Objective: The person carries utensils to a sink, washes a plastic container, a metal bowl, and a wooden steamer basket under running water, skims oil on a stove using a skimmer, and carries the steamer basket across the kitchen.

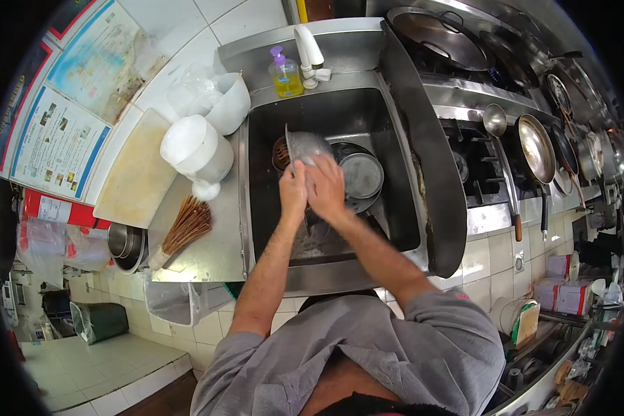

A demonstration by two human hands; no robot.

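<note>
Over the sink [405, 208] I hold a greyish metal bowl [304, 144], tilted and partly blurred. My left hand [293, 191] is closed on its near edge. Close beside it, my right hand [326, 184] is bent over the bowl's right side, its fingers pressed on the metal and smeared by motion. Beneath and to the right, a round metal pan [362, 176] lies in the sink on top of darker cookware. Something brown [280, 154] shows behind the bowl on the left, largely hidden.
A soap bottle [286, 75] stands by the white faucet [308, 52]. White plastic containers [197, 149], a cutting board [135, 173] and a twig brush [187, 229] sit left of the sink. Right of its raised metal side are a stove [468, 163], a ladle [496, 125] and a frying pan [535, 149].
</note>
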